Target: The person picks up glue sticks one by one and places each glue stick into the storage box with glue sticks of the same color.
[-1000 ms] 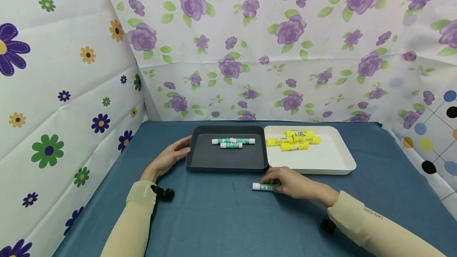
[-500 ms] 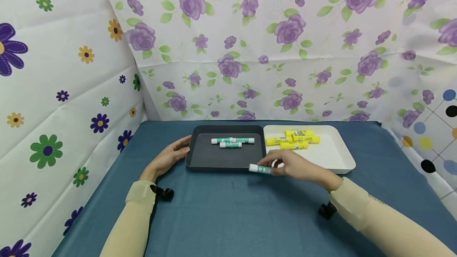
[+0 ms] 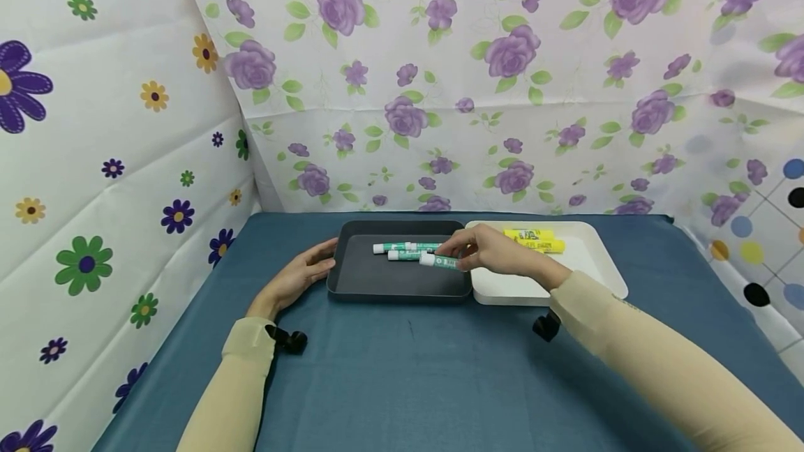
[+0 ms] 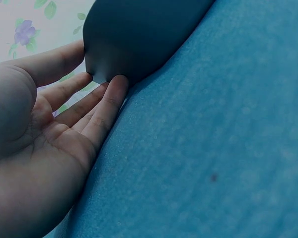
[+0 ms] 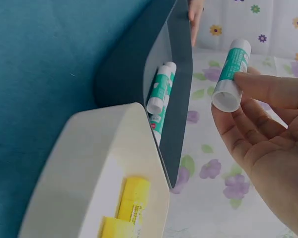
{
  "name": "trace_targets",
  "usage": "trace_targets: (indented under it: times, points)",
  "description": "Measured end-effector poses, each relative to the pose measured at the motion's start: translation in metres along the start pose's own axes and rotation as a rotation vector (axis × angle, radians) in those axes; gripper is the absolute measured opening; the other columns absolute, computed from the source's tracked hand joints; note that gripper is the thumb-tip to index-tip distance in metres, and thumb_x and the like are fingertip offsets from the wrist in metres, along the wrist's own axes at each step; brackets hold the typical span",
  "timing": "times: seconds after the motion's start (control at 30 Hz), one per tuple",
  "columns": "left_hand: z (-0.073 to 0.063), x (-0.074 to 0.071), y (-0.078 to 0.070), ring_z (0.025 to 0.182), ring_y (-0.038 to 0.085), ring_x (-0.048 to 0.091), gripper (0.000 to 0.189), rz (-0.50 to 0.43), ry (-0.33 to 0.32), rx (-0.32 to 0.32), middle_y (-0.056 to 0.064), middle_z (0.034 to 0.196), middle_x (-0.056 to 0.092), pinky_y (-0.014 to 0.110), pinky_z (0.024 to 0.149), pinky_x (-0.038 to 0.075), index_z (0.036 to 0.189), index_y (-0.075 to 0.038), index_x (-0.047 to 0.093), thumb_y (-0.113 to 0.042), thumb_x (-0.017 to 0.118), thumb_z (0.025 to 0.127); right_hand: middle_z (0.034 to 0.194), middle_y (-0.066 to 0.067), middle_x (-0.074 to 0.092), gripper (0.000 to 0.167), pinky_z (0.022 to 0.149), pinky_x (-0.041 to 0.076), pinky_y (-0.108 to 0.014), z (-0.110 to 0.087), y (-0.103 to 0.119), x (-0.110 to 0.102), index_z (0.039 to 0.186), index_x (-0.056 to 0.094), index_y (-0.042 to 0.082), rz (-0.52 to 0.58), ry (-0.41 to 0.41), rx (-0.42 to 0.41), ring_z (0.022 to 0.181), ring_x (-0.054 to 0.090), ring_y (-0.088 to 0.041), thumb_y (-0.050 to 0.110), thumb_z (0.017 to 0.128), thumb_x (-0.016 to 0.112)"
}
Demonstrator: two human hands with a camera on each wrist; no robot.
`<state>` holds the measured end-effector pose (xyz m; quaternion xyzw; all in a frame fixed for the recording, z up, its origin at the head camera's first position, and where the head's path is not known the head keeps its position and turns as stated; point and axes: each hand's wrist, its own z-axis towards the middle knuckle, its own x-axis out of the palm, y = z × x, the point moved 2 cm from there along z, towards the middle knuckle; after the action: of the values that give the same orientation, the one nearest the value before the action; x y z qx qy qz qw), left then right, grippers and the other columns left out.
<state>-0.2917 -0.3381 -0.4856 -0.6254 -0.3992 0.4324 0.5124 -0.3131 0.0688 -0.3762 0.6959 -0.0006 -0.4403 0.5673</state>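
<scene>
Between the thumb and fingers of my right hand (image 3: 502,251) is a green-and-white glue stick (image 5: 233,69), held in the head view over the right part of a dark grey tray (image 3: 377,283). Several similar glue sticks (image 3: 402,255) lie together in that tray, partly behind the held one. My left hand (image 4: 54,124) touches the tray's left side with its fingertips, fingers extended and nearly straight. To the right, under my right hand and forearm, a white tray (image 3: 587,277) holds yellow tubes (image 3: 529,234), some of them hidden by the hand.
Both trays stand side by side on a blue cloth (image 3: 389,382) towards the back of the table. Flowered sheets (image 3: 402,89) rise behind and on the left. A black strap device (image 3: 292,340) sits on my left wrist.
My right hand has lifted the glue stick off the cloth in front of the trays and carried it up and slightly left, over the dark tray. The left hand has stayed put.
</scene>
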Motion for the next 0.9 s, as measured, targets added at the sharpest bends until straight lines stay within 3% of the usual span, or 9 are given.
trace_targets:
  times: [0.33,0.53,0.9]
  points:
    - [0.001,0.001,0.0,0.155,0.038,0.024,0.066,0.006,0.004,0.003,0.017,0.169,0.023,0.058,0.127,0.023,0.168,-0.015,0.023,-0.019,0.055,0.111,0.127,-0.008,0.07,0.035,0.088,0.061,-0.037,0.038,-0.006,-0.003,0.13,0.074,0.008,0.029,0.062,0.036,0.113,0.065,-0.024,-0.004,0.098,0.067]
    - [0.0,0.002,0.0,0.155,0.038,0.025,0.065,0.001,0.004,0.004,0.017,0.169,0.025,0.057,0.127,0.024,0.168,-0.015,0.023,-0.019,0.055,0.111,0.119,-0.009,0.072,0.035,0.085,0.061,-0.036,0.06,-0.001,0.0,0.13,0.074,0.005,-0.027,0.082,0.033,0.107,0.066,-0.024,-0.007,0.097,0.066]
    - [0.0,0.001,0.001,0.155,0.037,0.024,0.066,-0.006,-0.005,-0.008,0.016,0.169,0.024,0.057,0.127,0.024,0.168,-0.015,0.024,-0.02,0.056,0.11,0.124,-0.013,0.072,0.037,0.095,0.059,-0.036,0.098,0.0,0.012,0.131,0.071,-0.002,-0.037,0.134,0.017,0.111,0.067,-0.024,-0.011,0.095,0.067]
